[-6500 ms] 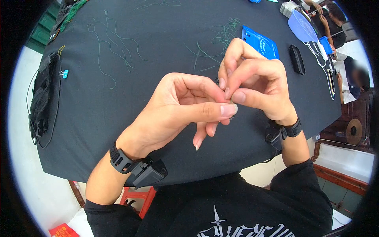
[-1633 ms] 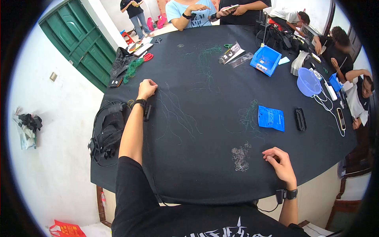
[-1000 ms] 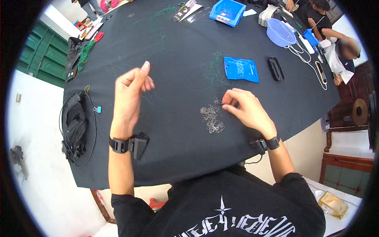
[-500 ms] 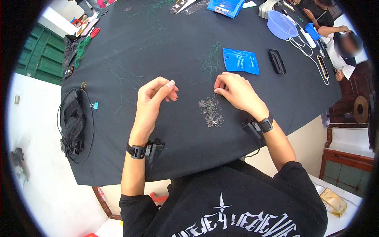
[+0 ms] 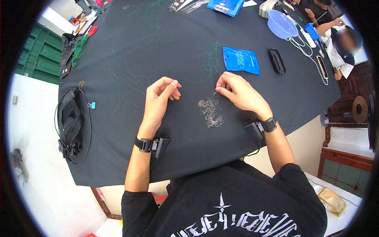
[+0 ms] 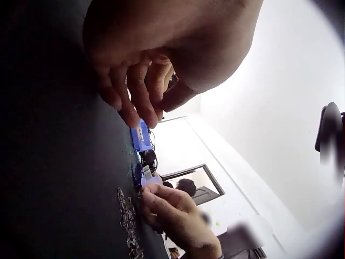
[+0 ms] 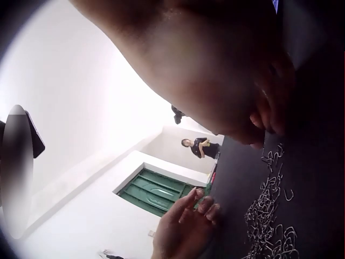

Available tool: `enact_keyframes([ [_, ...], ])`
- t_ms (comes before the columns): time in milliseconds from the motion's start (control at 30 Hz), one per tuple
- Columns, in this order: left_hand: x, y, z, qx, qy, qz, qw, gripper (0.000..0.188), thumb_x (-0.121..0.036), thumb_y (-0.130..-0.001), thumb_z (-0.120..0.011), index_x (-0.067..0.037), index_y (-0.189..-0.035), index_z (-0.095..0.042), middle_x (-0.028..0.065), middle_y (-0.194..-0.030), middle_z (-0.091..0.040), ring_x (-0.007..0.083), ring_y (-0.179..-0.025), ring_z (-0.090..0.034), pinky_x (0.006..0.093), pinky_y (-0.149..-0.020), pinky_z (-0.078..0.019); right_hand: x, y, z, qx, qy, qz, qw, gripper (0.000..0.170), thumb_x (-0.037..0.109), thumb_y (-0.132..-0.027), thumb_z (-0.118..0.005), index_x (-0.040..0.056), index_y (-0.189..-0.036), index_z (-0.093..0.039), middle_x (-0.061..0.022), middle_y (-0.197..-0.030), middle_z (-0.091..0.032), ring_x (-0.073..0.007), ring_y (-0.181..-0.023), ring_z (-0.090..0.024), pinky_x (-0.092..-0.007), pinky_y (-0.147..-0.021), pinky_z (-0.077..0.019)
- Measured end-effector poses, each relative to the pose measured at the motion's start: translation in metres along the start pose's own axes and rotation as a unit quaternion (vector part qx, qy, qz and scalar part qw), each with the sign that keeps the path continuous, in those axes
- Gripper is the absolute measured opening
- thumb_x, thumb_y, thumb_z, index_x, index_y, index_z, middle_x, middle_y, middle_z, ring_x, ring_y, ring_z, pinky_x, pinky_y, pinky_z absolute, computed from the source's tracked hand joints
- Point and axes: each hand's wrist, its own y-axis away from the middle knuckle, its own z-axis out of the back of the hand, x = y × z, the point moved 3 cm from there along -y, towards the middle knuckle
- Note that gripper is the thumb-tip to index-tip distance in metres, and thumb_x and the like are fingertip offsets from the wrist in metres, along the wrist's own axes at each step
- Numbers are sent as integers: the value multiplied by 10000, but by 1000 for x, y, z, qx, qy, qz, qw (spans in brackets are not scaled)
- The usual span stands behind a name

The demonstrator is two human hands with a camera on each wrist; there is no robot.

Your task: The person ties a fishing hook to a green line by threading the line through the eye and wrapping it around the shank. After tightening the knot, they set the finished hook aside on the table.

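Observation:
My right hand [image 5: 241, 93] is at the upper edge of a loose pile of small metal fish hooks [image 5: 210, 112], fingers curled and thumb tip close to the index finger. In the right wrist view its fingertips are close above the hooks [image 7: 264, 216]; I cannot tell whether one is between them. My left hand [image 5: 160, 94] hovers left of the pile, fingers loosely bent, with nothing visible in it. Beyond its wrist, thin green threads [image 5: 124, 75] lie spread on the black cloth. Another green thread tangle [image 5: 211, 59] lies beyond the right hand.
A blue pouch [image 5: 241, 61] and a black case [image 5: 277, 61] lie beyond the right hand. A purple basin [image 5: 282, 24] stands near white cables at the far right. Black gear with a cord [image 5: 73, 122] and a teal binder clip [image 5: 92, 105] are at the left.
Earlier both hands worked together at their fingertips. Then the left hand reached to the threads at far left and came back toward the middle; the right hand moved to the hook pile.

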Motion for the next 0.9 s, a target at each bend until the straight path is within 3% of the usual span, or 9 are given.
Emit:
enact_keyframes([
  [167,2,6,-14,22,74,16,997,159,-149,-981,-662,-19,-1064,-701,43,-890,-712,114,-808,-666,253,-751,-513,16,-1,3,-4,-181,-26,983,170,184,-976,-658,16,-996,-648,-10,-790,-562,-91,-704,-529,-268,-628,-449],
  [233,-3,12,-21,32,104,39,993,216,-19,-898,-732,4,-1109,-697,86,-1009,-734,153,-928,-705,280,-856,-566,28,-3,-3,-4,-278,-40,960,167,186,-984,-655,20,-995,-647,19,-794,-557,-55,-685,-503,-234,-606,-427],
  [300,-5,16,-27,41,121,-5,992,234,17,-873,-745,13,-1101,-694,95,-1025,-732,167,-942,-709,296,-894,-573,40,-4,-11,0,-381,-54,923,164,189,-992,-649,26,-991,-643,37,-811,-562,-38,-666,-500,-216,-586,-414],
  [567,0,21,-33,-9,154,-10,988,254,35,-869,-746,15,-1110,-670,120,-1068,-727,184,-1029,-702,309,-912,-580,57,-5,-40,-31,-434,-66,898,174,211,-1011,-634,37,-1009,-634,37,-835,-596,-25,-628,-489,-205,-554,-404],
  [900,7,19,-25,-1,165,0,986,284,26,-862,-757,10,-1124,-648,108,-1015,-735,175,-953,-718,311,-869,-596,57,-1,-49,-16,-460,-76,884,165,217,-1007,-642,52,-1010,-644,54,-793,-586,-11,-628,-478,-195,-535,-379],
])
